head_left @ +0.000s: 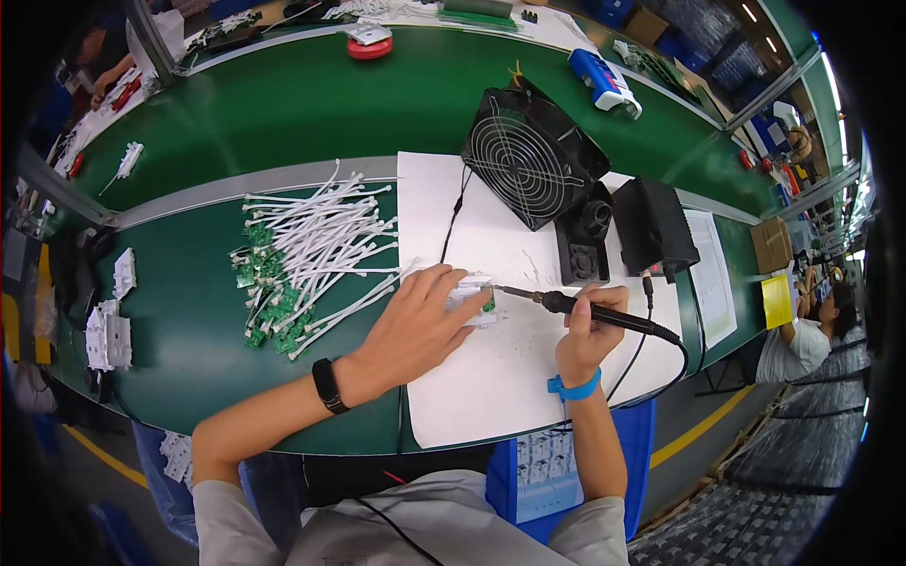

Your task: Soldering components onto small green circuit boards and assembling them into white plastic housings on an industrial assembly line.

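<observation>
My left hand (422, 319) rests on a small white plastic housing (481, 319), fingers over its top and left side, holding it on the white sheet (453, 406). Part of a green circuit board (488, 304) shows in the housing. In my right hand (595, 340) is a soldering iron (604, 316), gripped like a pen. Its metal tip points left and reaches the board's edge; whether it touches cannot be made out. Left of my left hand lies a pile of white cables (326, 231) with small green boards (278, 316) at their ends.
Beyond the sheet stand a black fan (524, 160), a black soldering iron holder (582, 250) and a black box-shaped unit (653, 226). White housings (109, 338) lie far left. A green conveyor belt (311, 104) runs behind. A blue bin (642, 453) sits below the front edge. Another person (807, 344) sits right.
</observation>
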A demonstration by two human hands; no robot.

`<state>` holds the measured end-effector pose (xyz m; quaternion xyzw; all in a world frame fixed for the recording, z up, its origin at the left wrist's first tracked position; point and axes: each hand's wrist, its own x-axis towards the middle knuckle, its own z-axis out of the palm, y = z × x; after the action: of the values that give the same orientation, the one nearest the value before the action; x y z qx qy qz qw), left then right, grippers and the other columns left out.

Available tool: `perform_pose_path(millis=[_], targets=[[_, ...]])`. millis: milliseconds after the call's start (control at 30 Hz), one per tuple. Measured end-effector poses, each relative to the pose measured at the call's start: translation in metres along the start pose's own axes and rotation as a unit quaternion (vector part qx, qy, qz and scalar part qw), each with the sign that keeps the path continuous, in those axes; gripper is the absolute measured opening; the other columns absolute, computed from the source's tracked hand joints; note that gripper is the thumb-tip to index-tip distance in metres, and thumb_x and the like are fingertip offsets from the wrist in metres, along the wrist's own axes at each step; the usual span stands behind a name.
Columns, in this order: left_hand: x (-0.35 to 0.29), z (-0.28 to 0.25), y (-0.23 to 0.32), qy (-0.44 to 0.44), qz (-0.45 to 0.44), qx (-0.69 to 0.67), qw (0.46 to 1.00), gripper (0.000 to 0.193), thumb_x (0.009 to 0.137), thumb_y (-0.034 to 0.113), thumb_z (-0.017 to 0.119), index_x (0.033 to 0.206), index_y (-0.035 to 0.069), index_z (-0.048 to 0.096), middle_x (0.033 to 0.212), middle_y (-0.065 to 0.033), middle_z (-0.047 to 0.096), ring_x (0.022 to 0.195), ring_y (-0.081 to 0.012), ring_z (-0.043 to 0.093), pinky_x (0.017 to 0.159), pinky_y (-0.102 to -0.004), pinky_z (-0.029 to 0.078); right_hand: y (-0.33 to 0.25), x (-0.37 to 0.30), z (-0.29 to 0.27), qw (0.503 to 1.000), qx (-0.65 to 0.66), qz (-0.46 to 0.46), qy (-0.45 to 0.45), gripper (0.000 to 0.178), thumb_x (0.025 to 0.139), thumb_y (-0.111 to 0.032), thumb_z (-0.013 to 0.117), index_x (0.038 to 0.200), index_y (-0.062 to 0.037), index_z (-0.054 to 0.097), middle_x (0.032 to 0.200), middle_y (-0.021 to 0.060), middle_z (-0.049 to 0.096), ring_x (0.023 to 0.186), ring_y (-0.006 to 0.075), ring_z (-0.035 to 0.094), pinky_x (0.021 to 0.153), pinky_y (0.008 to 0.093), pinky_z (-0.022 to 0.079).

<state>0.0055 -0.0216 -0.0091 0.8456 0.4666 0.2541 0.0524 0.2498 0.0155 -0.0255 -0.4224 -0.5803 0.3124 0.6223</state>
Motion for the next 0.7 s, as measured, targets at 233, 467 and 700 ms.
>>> perform_pose_path(millis=[233, 467, 700], targets=[[-0.002, 0.000, 0.000, 0.003, 0.007, -0.001, 1.000, 0.048, 0.090, 0.019, 0.073, 0.135, 0.009, 0.061, 0.132, -0.0193, 0.054, 0.127, -0.0360, 0.050, 0.104, -0.0469, 0.044, 0.003, 0.001, 0.003, 1.000, 0.011, -0.019, -0.015, 0.015, 0.096, -0.006, 0.063, 0.098, -0.0023, 0.048, 0.082, 0.0066, 0.056, 0.070, 0.0097, 0.049, 0.069, 0.0235, 0.042], [-0.004, 0.000, -0.001, 0.004, 0.001, 0.002, 1.000, 0.052, 0.087, 0.019, 0.075, 0.136, 0.008, 0.062, 0.134, -0.0188, 0.055, 0.127, -0.0352, 0.051, 0.103, -0.0466, 0.045, -0.007, 0.003, 0.011, 0.999, 0.028, -0.023, -0.008, 0.020, 0.098, -0.011, 0.063, 0.096, -0.0033, 0.044, 0.074, 0.0050, 0.053, 0.061, 0.0062, 0.043, 0.056, 0.0211, 0.034], [-0.004, -0.001, -0.003, 0.013, 0.000, -0.003, 1.000, 0.054, 0.085, 0.018, 0.077, 0.136, 0.009, 0.063, 0.135, -0.0171, 0.055, 0.128, -0.0339, 0.051, 0.101, -0.0456, 0.046, -0.007, 0.005, 0.013, 0.999, -0.011, -0.035, -0.005, 0.019, 0.097, -0.015, 0.061, 0.093, -0.0062, 0.044, 0.071, 0.0044, 0.049, 0.056, 0.0074, 0.043, 0.048, 0.0204, 0.035]])
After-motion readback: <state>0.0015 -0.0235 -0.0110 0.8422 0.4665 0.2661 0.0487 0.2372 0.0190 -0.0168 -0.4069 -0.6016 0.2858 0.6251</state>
